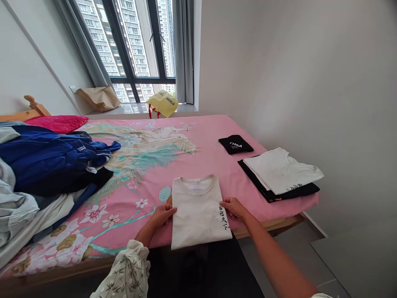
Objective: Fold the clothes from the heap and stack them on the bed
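A white T-shirt (198, 211), folded to a rectangle with its neckline away from me, lies at the near edge of the bed. Black characters run down its right side. My left hand (163, 215) pinches the left edge of the shirt. At the opposite edge my right hand (233, 207) grips the fabric between thumb and fingers, beside the printed characters. The shirt's bottom hem reaches just past the bed's edge, over something black below.
Unfolded clothes (52, 161) heap on the left. At right sit a folded black garment (236, 144) and a stack topped by a white shirt (281, 169). A yellow bag (163, 103) and a brown paper bag (99, 98) stand by the window. The pink bedsheet (207, 128) carries floral prints.
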`<state>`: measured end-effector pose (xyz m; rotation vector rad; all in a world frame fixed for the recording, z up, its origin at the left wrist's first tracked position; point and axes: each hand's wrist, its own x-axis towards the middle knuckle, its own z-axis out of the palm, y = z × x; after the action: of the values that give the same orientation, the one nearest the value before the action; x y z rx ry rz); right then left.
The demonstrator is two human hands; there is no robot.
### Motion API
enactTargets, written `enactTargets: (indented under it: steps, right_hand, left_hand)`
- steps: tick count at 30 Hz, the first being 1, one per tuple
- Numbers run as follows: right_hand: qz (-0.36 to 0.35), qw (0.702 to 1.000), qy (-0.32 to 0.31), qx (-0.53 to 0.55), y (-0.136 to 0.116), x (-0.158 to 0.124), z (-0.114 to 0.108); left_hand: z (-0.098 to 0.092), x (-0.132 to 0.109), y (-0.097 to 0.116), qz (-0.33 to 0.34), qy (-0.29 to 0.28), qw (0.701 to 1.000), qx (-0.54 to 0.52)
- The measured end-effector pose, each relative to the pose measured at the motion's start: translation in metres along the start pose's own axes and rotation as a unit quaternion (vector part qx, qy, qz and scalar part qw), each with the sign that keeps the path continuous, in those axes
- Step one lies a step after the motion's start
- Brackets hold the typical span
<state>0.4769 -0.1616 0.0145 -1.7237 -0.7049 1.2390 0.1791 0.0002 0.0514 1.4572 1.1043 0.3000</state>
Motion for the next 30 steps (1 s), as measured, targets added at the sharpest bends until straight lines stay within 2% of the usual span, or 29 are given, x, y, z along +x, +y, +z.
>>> enactTargets:
  steps: [6,9,13,18,23,26,28,30]
  right_hand:
    - [0.023,0.998,-0.05,0.005,0.003,-0.034,0.004]
    - [0.022,0.999,-0.035,0.005,0.013,-0.051,0.009]
    - [0.012,1.0,0.001,0.005,0.033,-0.069,0.015]
    - [0.001,1.0,0.029,0.003,0.051,-0.085,0.02]
    - [0.012,0.993,0.116,0.012,0.056,-0.089,0.03]
    - [0.024,0.986,0.163,0.033,0.058,-0.09,0.038]
    - [0.035,0.984,0.164,0.062,0.058,-0.092,0.043]
    - [0.042,0.983,0.148,0.099,0.058,-0.095,0.046]
  left_hand:
    - [0.007,-0.022,-0.008,0.004,-0.04,0.999,-0.014]
    - [0.012,-0.036,-0.017,-0.016,-0.045,0.999,-0.018]
    - [0.022,-0.053,-0.032,-0.03,0.007,0.999,-0.013]
    - [0.034,-0.071,-0.048,-0.012,0.056,0.998,-0.012]
    - [0.043,-0.085,-0.062,-0.007,0.144,0.989,-0.041]
    - [0.054,-0.093,-0.076,-0.035,0.205,0.976,-0.069]
    - [0.068,-0.099,-0.085,-0.073,0.208,0.97,-0.099]
    - [0.083,-0.104,-0.09,-0.11,0.178,0.968,-0.141]
